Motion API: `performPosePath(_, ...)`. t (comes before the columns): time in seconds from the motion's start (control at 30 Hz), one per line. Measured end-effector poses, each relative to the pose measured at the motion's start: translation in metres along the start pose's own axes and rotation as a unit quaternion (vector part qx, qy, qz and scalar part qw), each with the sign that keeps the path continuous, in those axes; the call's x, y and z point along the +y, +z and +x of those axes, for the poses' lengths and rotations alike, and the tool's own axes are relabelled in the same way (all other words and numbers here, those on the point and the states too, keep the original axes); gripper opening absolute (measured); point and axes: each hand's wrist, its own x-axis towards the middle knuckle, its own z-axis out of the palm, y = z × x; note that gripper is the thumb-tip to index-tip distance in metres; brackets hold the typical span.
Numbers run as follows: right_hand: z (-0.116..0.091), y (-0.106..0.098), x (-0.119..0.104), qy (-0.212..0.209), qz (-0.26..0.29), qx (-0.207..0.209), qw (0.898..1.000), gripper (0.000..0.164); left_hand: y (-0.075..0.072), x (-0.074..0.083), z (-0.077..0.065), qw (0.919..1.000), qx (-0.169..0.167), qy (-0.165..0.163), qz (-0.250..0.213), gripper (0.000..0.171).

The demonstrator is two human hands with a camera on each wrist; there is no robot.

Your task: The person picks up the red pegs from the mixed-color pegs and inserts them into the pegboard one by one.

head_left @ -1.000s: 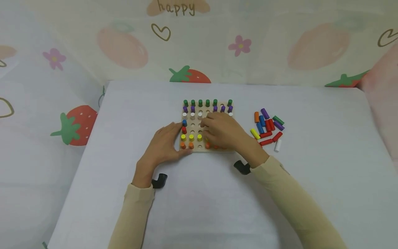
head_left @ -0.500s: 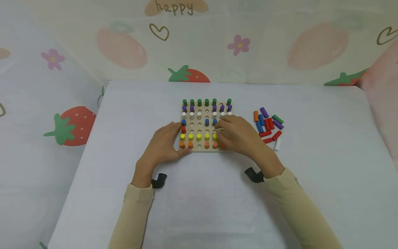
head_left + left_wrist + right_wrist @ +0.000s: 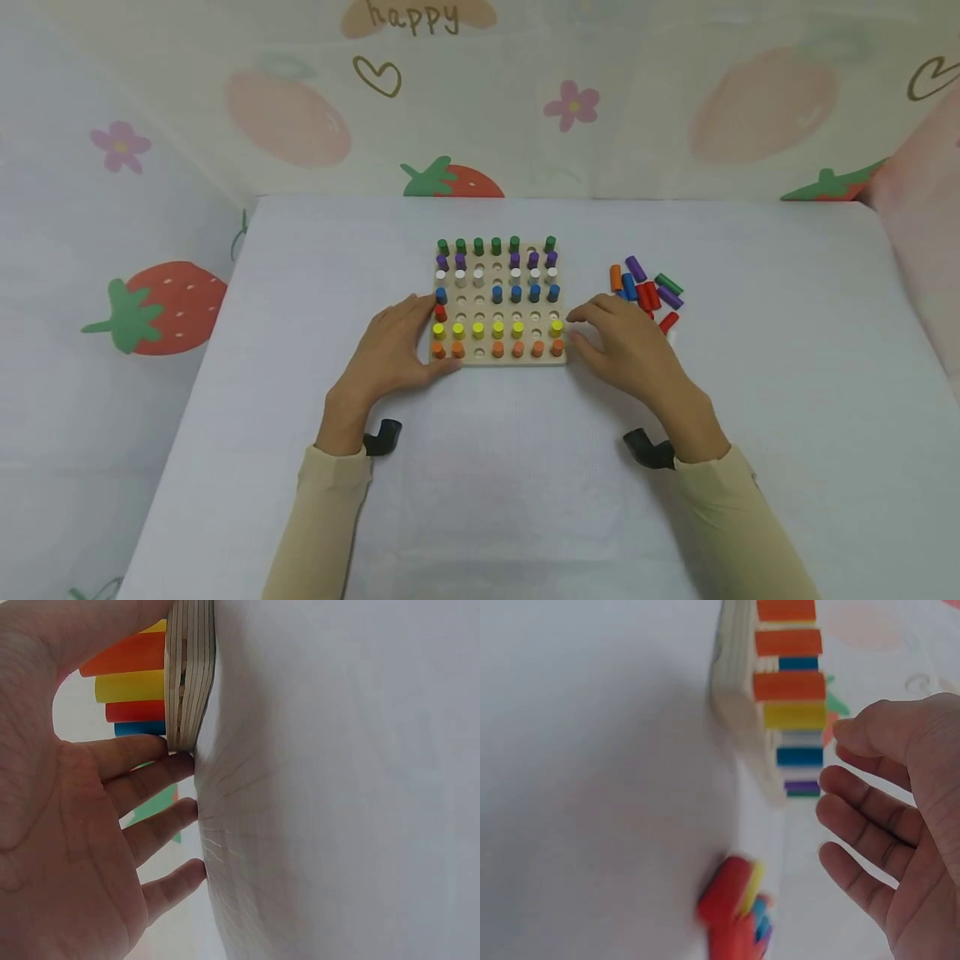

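A wooden pegboard lies on the table, with rows of green, purple, white, blue, red, yellow and orange pegs standing in it and some bare holes. My left hand braces its near left corner. The thumb is along the front edge and the index fingertip against the left side, while the other fingertips reach the tablecloth. My right hand is just off the board's right side, fingers loosely bent and holding nothing. In the right wrist view, orange pegs stand near its thumb.
Loose pegs, among them red, purple, orange and green ones, lie in a pile right of the board. My right hand covers part of that pile. A patterned cloth hangs behind the table's far edge.
My right hand has moved right, from over the middle of the pegboard to beyond its right side, uncovering blue, yellow and orange pegs. The left hand keeps its place at the corner.
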Motion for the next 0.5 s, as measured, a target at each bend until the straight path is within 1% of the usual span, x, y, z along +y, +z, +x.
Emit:
performPosePath(0.1, -0.01, 0.002, 0.01, 0.024, 0.007, 0.009, 1.0, 0.026, 0.0, 0.0, -0.001, 1.0, 0.0, -0.002, 0.0, 0.105)
performPosePath(0.23, -0.02, 0.004, 0.02, 0.055, 0.011, 0.009, 0.998, 0.025, 0.0, 0.001, 0.0, 1.0, 0.0, -0.004, 0.0, 0.104)
performPosePath(0.37, -0.028, 0.005, 0.026, 0.067, 0.002, 0.014, 0.998, 0.026, -0.001, 0.002, 0.0, 1.0, -0.003, -0.005, -0.001, 0.104)
performPosePath(0.5, -0.035, 0.006, 0.03, 0.073, -0.003, 0.027, 0.997, 0.026, -0.001, 0.002, 0.0, 1.0, -0.007, -0.007, 0.0, 0.104)
